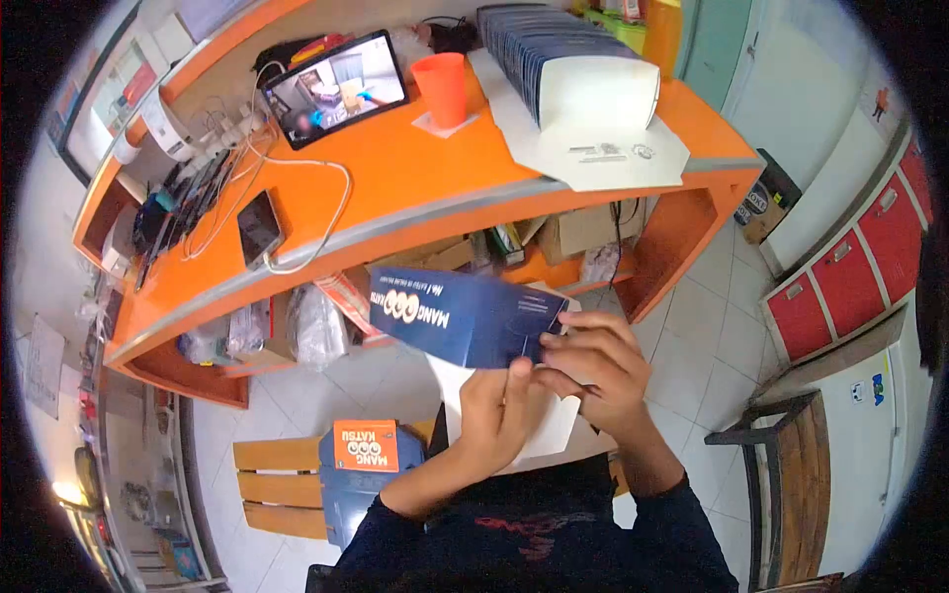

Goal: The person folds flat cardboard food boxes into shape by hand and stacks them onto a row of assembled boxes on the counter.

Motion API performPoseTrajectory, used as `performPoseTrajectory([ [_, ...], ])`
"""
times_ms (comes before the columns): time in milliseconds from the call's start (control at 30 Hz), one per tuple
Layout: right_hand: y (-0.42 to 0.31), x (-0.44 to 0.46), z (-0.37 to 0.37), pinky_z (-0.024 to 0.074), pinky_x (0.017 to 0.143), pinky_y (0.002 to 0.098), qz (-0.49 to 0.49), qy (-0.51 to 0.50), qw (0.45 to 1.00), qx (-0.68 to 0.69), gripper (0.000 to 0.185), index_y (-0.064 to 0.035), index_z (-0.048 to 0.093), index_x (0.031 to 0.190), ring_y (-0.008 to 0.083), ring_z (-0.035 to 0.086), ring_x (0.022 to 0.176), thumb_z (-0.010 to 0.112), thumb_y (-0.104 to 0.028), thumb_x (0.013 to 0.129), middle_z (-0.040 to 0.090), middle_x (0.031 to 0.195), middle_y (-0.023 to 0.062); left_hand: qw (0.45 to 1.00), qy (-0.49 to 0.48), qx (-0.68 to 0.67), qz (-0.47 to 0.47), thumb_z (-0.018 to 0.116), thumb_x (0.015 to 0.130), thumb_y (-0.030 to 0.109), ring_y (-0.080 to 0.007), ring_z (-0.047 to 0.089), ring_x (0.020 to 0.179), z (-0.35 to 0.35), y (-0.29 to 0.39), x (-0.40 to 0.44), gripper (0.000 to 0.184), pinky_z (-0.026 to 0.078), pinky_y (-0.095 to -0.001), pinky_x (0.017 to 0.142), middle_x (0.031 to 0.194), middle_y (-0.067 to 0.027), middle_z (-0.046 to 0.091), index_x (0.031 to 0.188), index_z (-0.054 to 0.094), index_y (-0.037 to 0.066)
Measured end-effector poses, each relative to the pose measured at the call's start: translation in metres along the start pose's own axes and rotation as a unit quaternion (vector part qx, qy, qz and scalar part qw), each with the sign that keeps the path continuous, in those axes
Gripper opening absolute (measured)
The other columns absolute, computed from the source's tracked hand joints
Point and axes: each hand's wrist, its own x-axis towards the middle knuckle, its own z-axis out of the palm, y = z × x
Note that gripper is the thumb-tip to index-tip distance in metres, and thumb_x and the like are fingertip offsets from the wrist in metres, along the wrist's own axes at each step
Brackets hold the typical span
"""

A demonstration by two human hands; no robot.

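Note:
A dark blue printed carton piece (420,314) with white and orange lettering is held up in front of the body, below the counter's edge. My left hand (494,415) grips its lower edge, thumb pointing up. Around its right end close the fingers of my right hand (598,366). The two hands nearly meet at the lower right corner. Beneath them lies a pale sheet (554,435) at lap level. An orange printed card (366,447) rests on blue cartons (351,499) on the slatted wooden seat to the left.
The orange counter (386,188) ahead bears a tablet (336,87), a red cup (440,89), a phone (260,229) with a white cable, and a long row of folded blue cartons (563,59) on white sheets. A wooden bench (801,494) stands at the right.

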Motion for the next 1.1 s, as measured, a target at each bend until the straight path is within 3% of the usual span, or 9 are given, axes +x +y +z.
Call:
performPoseTrajectory([
  [133, 0.019, 0.017, -0.04, 0.0582, 0.079, 0.0379, 0.269, -0.079, 0.902, 0.328, 0.091, -0.0075, 0.036, 0.14, 0.0274, 0.059, 0.106, 0.086, -0.012, 0.064, 0.046, 0.135, 0.0153, 0.936, -0.065, 0.25, 0.238, 0.062, 0.086, 0.013, -0.0336, 0.059, 0.071, 0.013, 0.007, 0.041, 0.022, 0.05, -0.0412, 0.064, 0.083, -0.0176, 0.057, 0.102, 0.057, -0.001],
  [200, 0.031, 0.028, -0.062, 0.0583, 0.081, 0.0365, 0.229, -0.093, 0.923, 0.295, 0.11, -0.007, 0.021, 0.147, 0.0244, 0.057, 0.11, 0.088, -0.005, 0.06, 0.025, 0.145, 0.0159, 0.912, -0.128, 0.297, 0.253, 0.064, 0.08, 0.015, -0.0327, 0.059, 0.072, 0.022, 0.019, 0.067, 0.026, 0.05, -0.0417, 0.063, 0.087, -0.0155, 0.054, 0.102, 0.056, 0.003],
  [300, 0.033, 0.057, -0.075, 0.0545, 0.083, 0.0366, 0.188, 0.072, 0.936, 0.289, 0.098, -0.0045, 0.023, 0.147, 0.0247, 0.05, 0.118, 0.081, -0.002, 0.068, 0.03, 0.142, 0.0174, 0.879, -0.178, 0.317, 0.309, 0.059, 0.083, 0.018, -0.0317, 0.061, 0.081, 0.049, 0.029, 0.112, 0.024, 0.052, -0.0405, 0.07, 0.097, -0.0166, 0.057, 0.101, 0.057, 0.002],
  [400, 0.072, 0.077, -0.093, 0.0485, 0.089, 0.0347, 0.057, 0.155, 0.981, -0.104, 0.075, -0.0029, 0.025, 0.145, 0.0243, 0.05, 0.117, 0.063, 0.0, 0.081, 0.038, 0.137, 0.019, 0.812, -0.119, 0.319, 0.474, 0.057, 0.084, 0.017, -0.0313, 0.061, 0.089, 0.087, 0.032, 0.153, 0.023, 0.052, -0.0404, 0.075, 0.105, -0.0164, 0.058, 0.102, 0.059, 0.002],
  [500, 0.121, 0.099, -0.122, 0.0444, 0.092, 0.0332, 0.131, 0.225, 0.957, -0.131, 0.058, -0.0039, 0.028, 0.143, 0.0237, 0.055, 0.108, 0.045, 0.002, 0.088, 0.05, 0.127, 0.0184, 0.842, -0.095, 0.26, 0.464, 0.065, 0.083, 0.022, -0.0301, 0.063, 0.087, 0.091, 0.04, 0.185, 0.026, 0.053, -0.0387, 0.075, 0.097, -0.0107, 0.061, 0.101, 0.059, 0.005],
  [600, 0.172, 0.12, -0.16, 0.044, 0.092, 0.0364, 0.212, 0.085, 0.965, -0.129, 0.047, -0.0047, 0.035, 0.137, 0.029, 0.06, 0.101, 0.04, 0.002, 0.09, 0.056, 0.116, 0.0218, 0.878, -0.04, 0.246, 0.408, 0.068, 0.084, 0.026, -0.0286, 0.065, 0.083, 0.058, 0.034, 0.207, 0.03, 0.053, -0.037, 0.072, 0.096, -0.0094, 0.063, 0.101, 0.057, 0.005],
  [767, 0.265, 0.137, -0.142, 0.0465, 0.084, 0.0448, 0.263, -0.049, 0.947, -0.179, 0.036, -0.003, 0.041, 0.128, 0.0387, 0.061, 0.096, 0.045, -0.006, 0.092, 0.059, 0.105, 0.0275, 0.928, -0.12, 0.34, 0.096, 0.078, 0.073, 0.039, -0.0317, 0.064, 0.078, 0.028, -0.032, 0.256, 0.047, 0.05, -0.0409, 0.068, 0.087, -0.0121, 0.064, 0.092, 0.052, 0.004],
  [967, 0.276, 0.151, -0.112, 0.0498, 0.078, 0.0431, 0.276, -0.003, 0.953, -0.128, 0.042, 0.0012, 0.046, 0.126, 0.0317, 0.064, 0.089, 0.06, -0.017, 0.09, 0.058, 0.109, 0.0238, 0.9, -0.102, 0.416, 0.081, 0.077, 0.073, 0.044, -0.032, 0.064, 0.078, 0.035, -0.09, 0.296, 0.053, 0.049, -0.0421, 0.069, 0.079, -0.0124, 0.062, 0.094, 0.049, 0.005],
  [1100, 0.255, 0.149, -0.119, 0.0521, 0.07, 0.0327, 0.386, 0.008, 0.921, 0.052, 0.053, 0.0011, 0.051, 0.124, 0.0198, 0.064, 0.082, 0.075, -0.022, 0.082, 0.058, 0.114, 0.0166, 0.921, -0.103, 0.371, 0.054, 0.074, 0.079, 0.039, -0.0342, 0.06, 0.095, 0.027, -0.076, 0.301, 0.061, 0.049, -0.0443, 0.077, 0.108, -0.0172, 0.056, 0.116, 0.044, 0.001],
])
